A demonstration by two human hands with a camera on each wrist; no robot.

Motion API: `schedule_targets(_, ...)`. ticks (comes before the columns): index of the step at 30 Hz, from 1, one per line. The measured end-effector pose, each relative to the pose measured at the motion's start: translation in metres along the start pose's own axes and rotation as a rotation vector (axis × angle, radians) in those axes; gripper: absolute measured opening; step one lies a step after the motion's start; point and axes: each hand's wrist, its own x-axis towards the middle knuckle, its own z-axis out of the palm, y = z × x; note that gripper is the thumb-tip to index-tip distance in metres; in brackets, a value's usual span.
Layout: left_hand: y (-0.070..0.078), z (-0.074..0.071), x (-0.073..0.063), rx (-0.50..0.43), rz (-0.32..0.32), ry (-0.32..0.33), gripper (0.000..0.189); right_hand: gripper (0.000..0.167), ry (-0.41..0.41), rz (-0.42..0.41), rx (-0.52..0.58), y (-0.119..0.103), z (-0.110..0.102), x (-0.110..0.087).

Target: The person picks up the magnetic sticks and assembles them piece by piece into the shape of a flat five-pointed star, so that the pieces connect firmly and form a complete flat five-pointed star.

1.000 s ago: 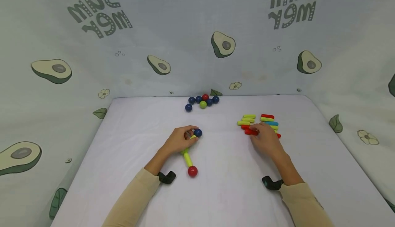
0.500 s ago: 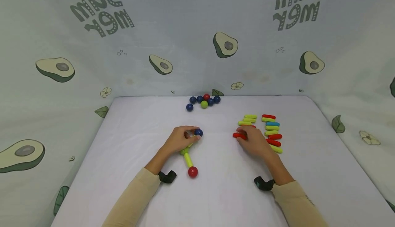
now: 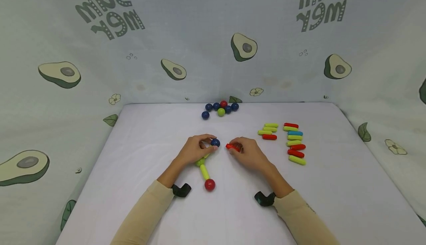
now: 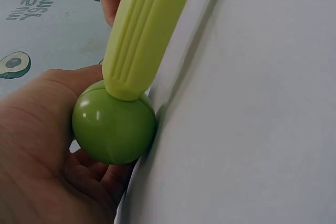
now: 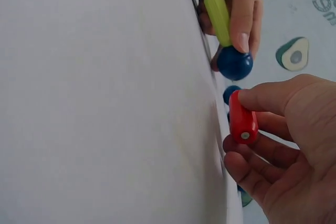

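My left hand pinches a blue ball at one end of a joined chain of balls and sticks. From the blue ball a yellow-green stick runs to a green ball beside the palm. A second yellow-green stick joins that to a red ball, nearest me. My right hand pinches a red stick between thumb and fingers, just right of the blue ball with a small gap between them. A small hole shows in the red stick's near end.
At the back of the white table lie several blue balls, a red ball and a green ball. On the right, two columns hold yellow-green sticks, red sticks and one blue stick.
My right hand has drawn the red stick leftward from the stick columns to beside the blue ball. My left hand has stayed in place, holding the chain.
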Motion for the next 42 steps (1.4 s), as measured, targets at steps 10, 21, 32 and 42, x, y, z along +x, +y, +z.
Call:
schedule_targets(10,-0.003,0.001,0.002,-0.003,0.038,-0.009,0.039,0.024,0.020,-0.093,0.036,-0.012,0.014,0.008)
schedule_targets(21,-0.002,0.001,0.004,0.109,0.143,-0.008,0.033,0.023,0.053,-0.139,0.073,-0.013,0.023,0.018)
schedule_targets(32,-0.007,0.003,0.003,0.138,0.090,-0.039,0.032,0.029,0.061,-0.072,0.129,-0.017,0.020,0.043)
schedule_targets(42,-0.009,0.004,0.003,0.148,0.109,-0.055,0.031,0.051,0.097,0.005,-0.015,-0.015,0.004,0.107)
